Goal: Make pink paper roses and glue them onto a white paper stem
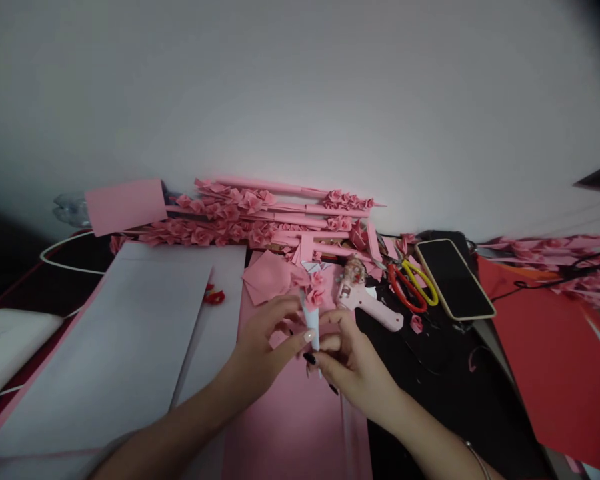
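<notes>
A small paper flower bouquet stands upright between my two hands, pink folded roses at its top and a narrow white paper cone below. My left hand pinches the cone from the left, its thumb on the front of the paper. Lower down, my right hand grips the cone's thin end with thumb and fingers. Under both hands lies a pink paper sheet. Just behind the bouquet rest a pink glue gun and a loose pink paper piece.
Scissors with red and yellow handles and a phone lie at the right. Pink paper flower stems are piled along the wall. White sheets cover the left side, red paper the far right. A white device sits far left.
</notes>
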The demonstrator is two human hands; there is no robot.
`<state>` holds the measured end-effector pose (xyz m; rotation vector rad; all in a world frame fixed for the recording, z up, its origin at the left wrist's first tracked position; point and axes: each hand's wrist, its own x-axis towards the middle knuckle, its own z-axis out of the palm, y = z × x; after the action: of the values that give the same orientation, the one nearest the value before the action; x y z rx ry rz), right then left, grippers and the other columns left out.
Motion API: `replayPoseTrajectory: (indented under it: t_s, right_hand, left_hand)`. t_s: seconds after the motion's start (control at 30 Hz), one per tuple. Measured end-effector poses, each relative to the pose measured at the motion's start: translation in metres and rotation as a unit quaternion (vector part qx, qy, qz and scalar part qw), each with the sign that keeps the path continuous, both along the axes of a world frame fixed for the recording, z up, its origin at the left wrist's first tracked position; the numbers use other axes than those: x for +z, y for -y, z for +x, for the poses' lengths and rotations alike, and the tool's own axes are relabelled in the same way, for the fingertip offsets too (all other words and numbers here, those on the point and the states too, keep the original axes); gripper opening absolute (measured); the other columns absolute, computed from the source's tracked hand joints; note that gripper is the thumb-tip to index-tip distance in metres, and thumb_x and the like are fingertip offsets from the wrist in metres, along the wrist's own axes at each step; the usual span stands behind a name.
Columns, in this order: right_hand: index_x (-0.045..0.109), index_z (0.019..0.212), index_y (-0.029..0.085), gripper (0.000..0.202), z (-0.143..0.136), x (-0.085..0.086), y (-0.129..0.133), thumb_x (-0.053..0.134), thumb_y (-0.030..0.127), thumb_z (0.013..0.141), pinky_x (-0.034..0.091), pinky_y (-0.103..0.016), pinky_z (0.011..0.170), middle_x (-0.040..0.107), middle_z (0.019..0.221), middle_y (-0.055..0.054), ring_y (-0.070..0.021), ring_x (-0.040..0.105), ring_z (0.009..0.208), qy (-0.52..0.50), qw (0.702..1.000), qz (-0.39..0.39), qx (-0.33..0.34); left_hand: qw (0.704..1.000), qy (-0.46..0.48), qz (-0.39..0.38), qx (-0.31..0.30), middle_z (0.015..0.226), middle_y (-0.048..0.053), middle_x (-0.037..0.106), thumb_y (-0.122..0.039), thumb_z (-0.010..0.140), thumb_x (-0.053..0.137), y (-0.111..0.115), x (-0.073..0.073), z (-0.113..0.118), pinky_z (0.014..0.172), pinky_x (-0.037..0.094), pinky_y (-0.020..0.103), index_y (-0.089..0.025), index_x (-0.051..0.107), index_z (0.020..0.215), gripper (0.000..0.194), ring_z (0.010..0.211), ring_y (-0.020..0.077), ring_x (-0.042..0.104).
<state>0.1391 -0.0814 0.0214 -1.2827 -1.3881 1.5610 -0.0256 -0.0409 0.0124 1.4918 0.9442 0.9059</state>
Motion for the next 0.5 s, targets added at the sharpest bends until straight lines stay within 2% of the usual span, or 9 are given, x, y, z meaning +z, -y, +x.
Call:
replayPoseTrajectory:
  t_s: [0.1, 0.2, 0.23, 0.27, 0.33, 0.37, 0.4, 0.47, 0.5]
  right_hand:
    - [0.039, 0.096, 0.022, 0.019, -0.001, -0.001, 0.002, 0.054, 0.029, 0.086, 0.033, -0.017, 0.042, 0.060, 0.066, 0.004, -0.0063, 0.042, 0.043, 0.001, 1.000, -0.001, 0.026]
    - [0.043, 0.099, 0.021, 0.011, 0.006, 0.000, 0.000, 0.047, 0.027, 0.090, 0.036, -0.019, 0.044, 0.058, 0.063, 0.004, -0.0075, 0.044, 0.042, 0.035, 0.998, 0.054, 0.010]
    - [0.045, 0.094, 0.020, 0.007, 0.010, 0.001, -0.002, 0.044, 0.026, 0.091, 0.036, -0.019, 0.044, 0.057, 0.062, 0.004, -0.0079, 0.044, 0.043, 0.067, 0.993, 0.092, -0.012]
    - [0.047, 0.084, 0.020, 0.010, 0.014, 0.003, -0.004, 0.042, 0.025, 0.091, 0.035, -0.020, 0.045, 0.056, 0.060, 0.003, -0.0081, 0.044, 0.044, 0.118, 0.983, 0.134, -0.041]
    - [0.045, 0.066, 0.020, 0.024, 0.026, 0.008, -0.011, 0.045, 0.024, 0.089, 0.033, -0.022, 0.048, 0.047, 0.053, 0.004, -0.0094, 0.043, 0.047, 0.252, 0.935, 0.230, -0.100]
    - [0.045, 0.064, 0.020, 0.025, 0.032, 0.010, -0.014, 0.046, 0.024, 0.088, 0.033, -0.023, 0.048, 0.046, 0.052, 0.004, -0.0097, 0.042, 0.047, 0.305, 0.910, 0.253, -0.122]
    - [0.048, 0.065, 0.019, 0.023, 0.038, 0.012, -0.018, 0.047, 0.024, 0.088, 0.034, -0.023, 0.050, 0.048, 0.054, 0.003, -0.0105, 0.043, 0.048, 0.347, 0.889, 0.261, -0.143]
    - [0.055, 0.080, 0.019, 0.007, 0.050, 0.014, -0.024, 0.049, 0.021, 0.084, 0.040, -0.026, 0.058, 0.057, 0.069, -0.001, -0.0140, 0.052, 0.059, 0.405, 0.857, 0.270, -0.167]
    - [0.057, 0.090, 0.018, 0.011, 0.055, 0.014, -0.026, 0.051, 0.020, 0.080, 0.043, -0.028, 0.064, 0.060, 0.080, -0.004, -0.0172, 0.055, 0.069, 0.429, 0.842, 0.279, -0.173]
  left_hand:
    - [1.000, 0.004, 0.006, -0.029, 0.083, 0.004, 0.062, -0.021, 0.083, 0.056, -0.002, 0.002, -0.001, 0.077, 0.046, 0.027, -0.018, 0.062, 0.064, 0.020, 0.083, 0.0164, 0.059]
    - [0.999, 0.022, -0.040, 0.022, 0.078, 0.003, 0.062, -0.025, 0.083, 0.057, -0.003, 0.002, -0.002, 0.073, 0.046, 0.026, -0.017, 0.062, 0.071, 0.015, 0.079, 0.0158, 0.059]
    - [0.997, 0.026, -0.063, 0.042, 0.077, 0.002, 0.062, -0.027, 0.083, 0.057, -0.002, 0.002, -0.002, 0.071, 0.047, 0.026, -0.017, 0.061, 0.074, 0.015, 0.076, 0.0155, 0.059]
    - [0.994, 0.035, -0.088, 0.060, 0.076, 0.002, 0.062, -0.029, 0.084, 0.056, -0.002, 0.001, -0.002, 0.070, 0.047, 0.027, -0.017, 0.060, 0.075, 0.016, 0.074, 0.0152, 0.059]
    - [0.985, 0.069, -0.139, 0.072, 0.077, 0.003, 0.064, -0.034, 0.086, 0.053, -0.001, 0.002, -0.001, 0.069, 0.050, 0.029, -0.016, 0.055, 0.080, 0.019, 0.070, 0.0148, 0.061]
    - [0.981, 0.087, -0.159, 0.074, 0.077, 0.003, 0.065, -0.036, 0.087, 0.051, -0.001, 0.002, -0.001, 0.068, 0.051, 0.031, -0.017, 0.053, 0.083, 0.020, 0.068, 0.0149, 0.062]
    - [0.977, 0.099, -0.173, 0.074, 0.077, 0.003, 0.066, -0.037, 0.088, 0.049, -0.001, 0.003, 0.000, 0.067, 0.052, 0.031, -0.017, 0.050, 0.085, 0.021, 0.067, 0.0150, 0.062]
    - [0.976, 0.103, -0.174, 0.081, 0.072, 0.003, 0.066, -0.038, 0.088, 0.049, -0.002, 0.003, 0.001, 0.063, 0.052, 0.030, -0.017, 0.048, 0.085, 0.021, 0.063, 0.0147, 0.062]
    - [0.977, 0.099, -0.166, 0.085, 0.070, 0.002, 0.065, -0.037, 0.088, 0.049, -0.002, 0.003, 0.001, 0.061, 0.051, 0.029, -0.017, 0.047, 0.084, 0.020, 0.062, 0.0141, 0.062]
